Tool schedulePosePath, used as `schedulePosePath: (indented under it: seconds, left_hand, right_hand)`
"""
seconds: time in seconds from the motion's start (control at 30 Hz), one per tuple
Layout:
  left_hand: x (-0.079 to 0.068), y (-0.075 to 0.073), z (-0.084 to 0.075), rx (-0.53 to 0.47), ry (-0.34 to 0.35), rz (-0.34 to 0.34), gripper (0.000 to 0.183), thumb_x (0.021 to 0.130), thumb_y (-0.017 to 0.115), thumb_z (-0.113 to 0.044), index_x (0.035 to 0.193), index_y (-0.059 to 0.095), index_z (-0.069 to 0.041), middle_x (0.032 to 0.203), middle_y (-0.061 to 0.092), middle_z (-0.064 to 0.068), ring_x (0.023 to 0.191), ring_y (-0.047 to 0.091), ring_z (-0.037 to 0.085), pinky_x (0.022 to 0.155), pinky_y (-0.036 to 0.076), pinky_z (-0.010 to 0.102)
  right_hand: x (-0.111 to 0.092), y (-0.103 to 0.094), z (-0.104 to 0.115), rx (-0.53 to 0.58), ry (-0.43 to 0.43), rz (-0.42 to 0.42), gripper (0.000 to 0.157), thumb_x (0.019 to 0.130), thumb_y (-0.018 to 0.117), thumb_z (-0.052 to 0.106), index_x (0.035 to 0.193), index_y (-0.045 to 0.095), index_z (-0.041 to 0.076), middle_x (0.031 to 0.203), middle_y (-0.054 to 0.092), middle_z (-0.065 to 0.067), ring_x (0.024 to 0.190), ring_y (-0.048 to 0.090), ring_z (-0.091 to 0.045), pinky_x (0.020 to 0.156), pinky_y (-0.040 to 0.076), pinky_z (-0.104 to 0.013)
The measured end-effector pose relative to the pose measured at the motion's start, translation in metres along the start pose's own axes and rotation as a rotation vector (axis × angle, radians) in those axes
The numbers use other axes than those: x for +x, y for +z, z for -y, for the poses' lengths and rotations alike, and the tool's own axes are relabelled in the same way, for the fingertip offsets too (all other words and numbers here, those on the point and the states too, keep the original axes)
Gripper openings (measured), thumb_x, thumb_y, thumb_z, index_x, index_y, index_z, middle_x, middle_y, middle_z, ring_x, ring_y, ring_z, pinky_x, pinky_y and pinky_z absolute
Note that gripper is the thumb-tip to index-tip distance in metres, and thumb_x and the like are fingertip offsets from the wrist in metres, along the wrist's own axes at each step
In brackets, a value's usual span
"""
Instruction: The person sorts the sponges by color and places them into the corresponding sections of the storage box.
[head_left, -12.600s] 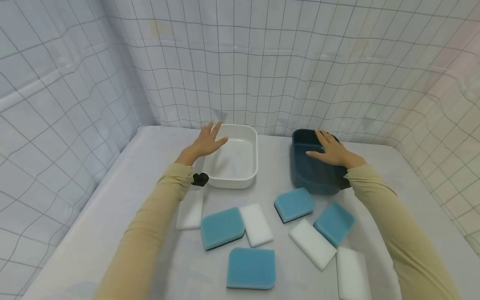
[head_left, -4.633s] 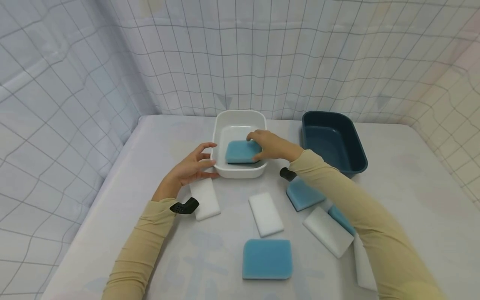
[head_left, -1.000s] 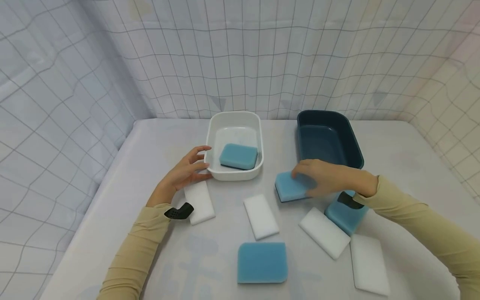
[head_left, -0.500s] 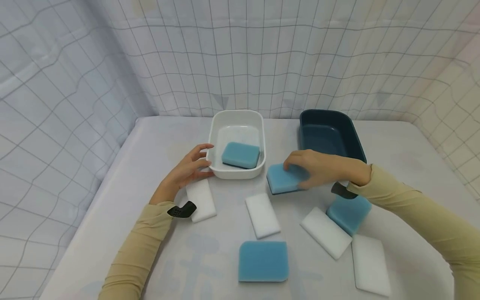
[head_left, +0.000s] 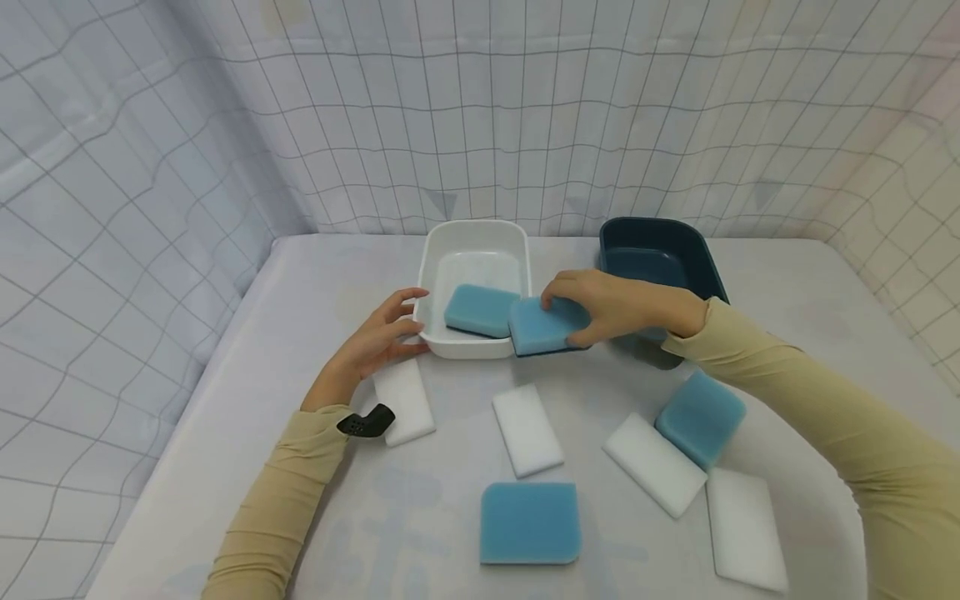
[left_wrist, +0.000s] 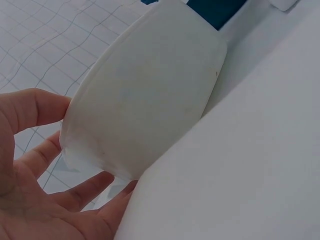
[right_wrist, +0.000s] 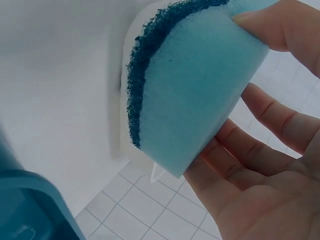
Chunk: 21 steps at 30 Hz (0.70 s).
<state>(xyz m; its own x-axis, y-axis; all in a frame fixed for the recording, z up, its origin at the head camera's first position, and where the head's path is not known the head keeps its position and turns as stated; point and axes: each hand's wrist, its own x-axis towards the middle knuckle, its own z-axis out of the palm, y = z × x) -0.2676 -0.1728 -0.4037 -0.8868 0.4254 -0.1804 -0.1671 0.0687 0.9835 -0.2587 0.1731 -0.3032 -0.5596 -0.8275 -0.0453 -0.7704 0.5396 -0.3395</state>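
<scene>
A blue scouring sponge with a dark scrubbing layer underneath is gripped by my right hand, thumb on one side and fingers on the other. It overlaps the near right rim of the white plastic tub in the head view. Close up, the right wrist view shows the sponge tilted near the tub's pale rim. Inside the tub lies another blue sponge. My left hand holds the tub's left side, its fingertips and thumb spread along the rim and wall.
A dark blue tub stands at the back right, partly behind my right forearm. Two more blue sponges and several white sponges lie on the white-covered table. One white sponge is beside my left wrist. Gridded curtains surround the table.
My right hand has carried the blue sponge up from the table and leftward to the white tub's right rim. My left hand has stayed at the tub's left side.
</scene>
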Motion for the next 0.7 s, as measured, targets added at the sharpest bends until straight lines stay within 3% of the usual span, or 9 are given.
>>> schedulePosePath:
  seconds: [0.43,0.7]
  left_hand:
    - [-0.002,0.000,0.001,-0.031,-0.007,0.011,0.052,0.094,0.048,-0.004,0.139,0.030,-0.023,0.150,0.020,0.015,0.127,0.039,0.032,0.101,0.047,0.044]
    - [-0.001,-0.001,0.001,-0.025,0.004,0.018,0.053,0.094,0.047,-0.005,0.140,0.028,-0.022,0.150,0.019,0.015,0.128,0.038,0.034,0.102,0.046,0.046]
  right_hand:
    - [0.031,-0.008,-0.006,-0.014,0.005,-0.056,0.040,0.078,0.068,0.017,0.114,0.056,0.003,0.116,0.058,-0.014,0.100,0.053,-0.023,0.089,0.049,-0.039]
    - [0.045,-0.010,-0.010,-0.014,0.055,-0.065,0.041,0.078,0.068,0.017,0.115,0.056,0.004,0.116,0.057,-0.013,0.100,0.052,-0.023,0.089,0.049,-0.040]
